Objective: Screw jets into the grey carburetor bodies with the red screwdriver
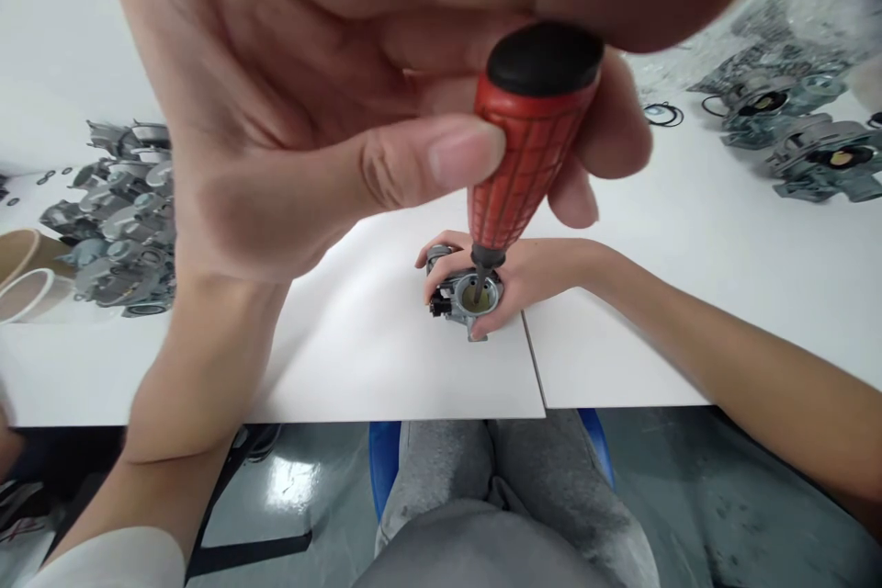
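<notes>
Close to the camera, my left hand (331, 110) is wrapped round a red screwdriver (520, 156) with a black end cap. The screwdriver points down, and its tip reaches into the round bore of a grey metal carburetor (457, 303). A brassy plate shows inside the bore. My right hand (516, 280) comes from the right and grips the carburetor on the white table (386, 367), fingers over its far side and thumb at its near side. Whether the tip touches a screw is too small to tell.
A pile of grey carburetors (128, 220) stands at the left beside two round containers (34, 294). More carburetors (819, 152), plastic bags (806, 9) and black rings (662, 115) lie at the right. A seam (534, 358) crosses the table near its front edge.
</notes>
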`<state>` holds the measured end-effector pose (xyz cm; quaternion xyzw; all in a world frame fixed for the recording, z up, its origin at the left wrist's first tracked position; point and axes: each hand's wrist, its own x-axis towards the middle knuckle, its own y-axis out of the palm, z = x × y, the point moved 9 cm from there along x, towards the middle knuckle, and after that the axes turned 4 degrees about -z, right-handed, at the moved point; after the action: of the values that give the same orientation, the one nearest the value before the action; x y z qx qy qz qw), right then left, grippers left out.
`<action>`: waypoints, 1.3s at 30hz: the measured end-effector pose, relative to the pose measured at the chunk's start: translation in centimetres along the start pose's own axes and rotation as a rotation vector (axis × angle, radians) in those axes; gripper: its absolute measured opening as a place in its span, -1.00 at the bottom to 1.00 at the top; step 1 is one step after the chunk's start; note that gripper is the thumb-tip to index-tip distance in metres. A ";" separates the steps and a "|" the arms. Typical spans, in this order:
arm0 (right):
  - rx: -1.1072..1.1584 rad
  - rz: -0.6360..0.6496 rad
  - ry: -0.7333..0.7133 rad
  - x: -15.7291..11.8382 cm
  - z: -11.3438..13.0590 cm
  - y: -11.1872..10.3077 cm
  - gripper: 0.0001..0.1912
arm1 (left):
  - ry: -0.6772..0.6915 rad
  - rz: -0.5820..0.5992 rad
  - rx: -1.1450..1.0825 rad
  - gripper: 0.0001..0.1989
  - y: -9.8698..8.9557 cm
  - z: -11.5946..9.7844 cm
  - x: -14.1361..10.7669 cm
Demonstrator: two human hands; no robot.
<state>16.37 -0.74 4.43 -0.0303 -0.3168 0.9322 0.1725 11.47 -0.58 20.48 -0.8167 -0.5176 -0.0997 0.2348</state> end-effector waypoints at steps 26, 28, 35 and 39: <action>0.087 0.001 -0.005 0.0 -0.1 0.1 -0.51 | 0.334 0.210 0.147 -0.09 3.5 -4.4 -0.8; 0.077 -0.001 0.000 -0.1 -0.3 0.1 -0.51 | 0.347 0.178 0.171 -0.07 3.6 -4.3 -0.9; 0.036 0.031 0.034 0.0 -0.1 0.0 -0.49 | 0.522 0.128 0.097 -0.09 2.3 -3.7 -0.8; 0.027 -0.003 0.039 0.0 0.0 -0.1 -0.48 | 0.547 0.119 0.031 -0.11 1.4 -1.9 -0.9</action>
<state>16.40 -0.66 4.47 -0.0457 -0.3006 0.9354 0.1805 12.51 -2.72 21.34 -0.7847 -0.3876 -0.2944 0.3839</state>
